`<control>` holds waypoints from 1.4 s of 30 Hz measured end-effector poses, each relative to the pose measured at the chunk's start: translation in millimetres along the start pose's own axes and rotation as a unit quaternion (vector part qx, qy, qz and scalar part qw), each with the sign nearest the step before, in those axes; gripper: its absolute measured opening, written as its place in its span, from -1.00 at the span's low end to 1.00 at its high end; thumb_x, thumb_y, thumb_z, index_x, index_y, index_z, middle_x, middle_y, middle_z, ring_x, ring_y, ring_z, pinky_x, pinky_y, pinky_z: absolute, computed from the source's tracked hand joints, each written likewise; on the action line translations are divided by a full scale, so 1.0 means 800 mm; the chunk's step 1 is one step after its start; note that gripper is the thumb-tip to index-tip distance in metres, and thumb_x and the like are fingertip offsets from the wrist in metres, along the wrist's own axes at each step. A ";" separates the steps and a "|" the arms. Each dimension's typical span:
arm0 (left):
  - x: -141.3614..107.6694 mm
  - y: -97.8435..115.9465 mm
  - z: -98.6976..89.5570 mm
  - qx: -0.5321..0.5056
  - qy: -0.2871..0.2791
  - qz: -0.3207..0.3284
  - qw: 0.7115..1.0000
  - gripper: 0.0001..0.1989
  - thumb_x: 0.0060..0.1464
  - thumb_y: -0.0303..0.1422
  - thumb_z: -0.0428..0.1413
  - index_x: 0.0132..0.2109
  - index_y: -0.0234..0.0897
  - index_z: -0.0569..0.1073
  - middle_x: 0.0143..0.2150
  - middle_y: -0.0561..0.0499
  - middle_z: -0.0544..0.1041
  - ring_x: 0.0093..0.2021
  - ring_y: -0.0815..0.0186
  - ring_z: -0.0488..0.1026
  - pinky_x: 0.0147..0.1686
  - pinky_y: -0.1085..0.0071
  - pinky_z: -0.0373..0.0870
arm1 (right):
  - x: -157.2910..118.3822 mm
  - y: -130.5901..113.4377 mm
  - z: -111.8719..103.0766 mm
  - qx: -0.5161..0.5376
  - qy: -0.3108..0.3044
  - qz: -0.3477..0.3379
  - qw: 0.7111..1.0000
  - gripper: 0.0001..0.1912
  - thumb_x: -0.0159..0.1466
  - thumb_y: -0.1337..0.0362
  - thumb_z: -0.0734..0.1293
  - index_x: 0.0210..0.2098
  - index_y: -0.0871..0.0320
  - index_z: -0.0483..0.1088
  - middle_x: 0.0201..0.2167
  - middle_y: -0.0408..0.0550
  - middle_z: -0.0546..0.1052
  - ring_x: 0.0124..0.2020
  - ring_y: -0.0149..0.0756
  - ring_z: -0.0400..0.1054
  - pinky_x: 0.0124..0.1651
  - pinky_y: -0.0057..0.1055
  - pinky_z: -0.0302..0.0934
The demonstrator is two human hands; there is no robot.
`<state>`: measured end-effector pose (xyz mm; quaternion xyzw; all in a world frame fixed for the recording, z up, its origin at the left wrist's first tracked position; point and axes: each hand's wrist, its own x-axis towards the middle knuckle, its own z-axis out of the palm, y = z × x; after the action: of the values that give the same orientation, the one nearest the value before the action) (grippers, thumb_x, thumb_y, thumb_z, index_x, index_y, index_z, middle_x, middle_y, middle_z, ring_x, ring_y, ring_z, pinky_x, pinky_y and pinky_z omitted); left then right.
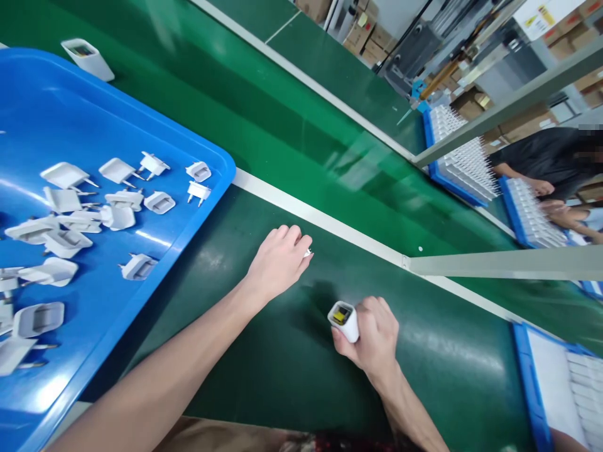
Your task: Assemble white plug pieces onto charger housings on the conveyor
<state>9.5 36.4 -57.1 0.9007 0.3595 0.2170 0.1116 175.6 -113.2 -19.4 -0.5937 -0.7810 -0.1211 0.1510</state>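
Over the dark green work surface [264, 370], my right hand [377, 333] is closed around a white charger housing [347, 323]. Its open end faces up and shows yellow and dark parts inside. My left hand [277, 260] is closed, knuckles up, on a small white plug piece; only a bit of it with a metal tip shows past the fingers. To the left, a large blue tray [188, 147] holds several loose white plug caps [160, 202] with pins, lying in different directions.
Another white housing [89, 59] is beyond the blue tray. A pale metal rail [320, 216] and post [509, 263] border the surface. At right is a blue tray [532, 376] of white pieces. Across the line, a person [541, 157] works beside trays of white parts [459, 154].
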 end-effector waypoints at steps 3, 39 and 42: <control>0.000 0.000 0.000 0.004 0.003 -0.003 1.000 -0.83 0.30 -0.32 0.08 -0.10 -0.30 0.52 -0.19 -0.12 0.46 -0.21 0.11 0.35 -0.23 0.21 0.26 | 0.000 -0.002 -0.004 0.006 -0.028 -0.013 0.999 -0.59 0.47 0.07 0.15 -0.49 0.07 0.15 -0.54 -0.15 0.20 -0.48 -0.28 0.04 -0.37 -0.30 -0.07; -0.007 0.006 -0.024 -0.162 0.127 0.083 0.975 -0.82 0.22 -0.40 0.16 -0.04 -0.25 0.53 0.02 -0.18 0.42 -0.12 0.20 0.37 -0.14 0.21 0.43 | -0.022 0.011 0.024 0.417 0.038 0.105 0.902 -0.61 0.35 0.19 0.41 0.11 0.05 0.27 -0.10 0.01 0.57 -0.12 -0.21 0.53 -0.08 -0.25 0.46; -0.012 0.019 -0.047 -0.242 0.120 0.199 0.942 -0.87 0.15 -0.48 0.21 -0.13 -0.25 0.52 -0.14 -0.08 0.48 -0.17 0.25 0.40 -0.16 0.24 0.42 | -0.021 0.010 0.024 0.406 0.058 0.102 0.906 -0.61 0.33 0.21 0.44 0.08 0.08 0.29 -0.13 0.01 0.57 -0.16 -0.21 0.52 -0.11 -0.26 0.45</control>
<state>-5.0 20.3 -21.6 0.8668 0.1208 0.4218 0.2369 186.1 -119.2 -43.3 -0.5494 -0.6875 0.1886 0.4358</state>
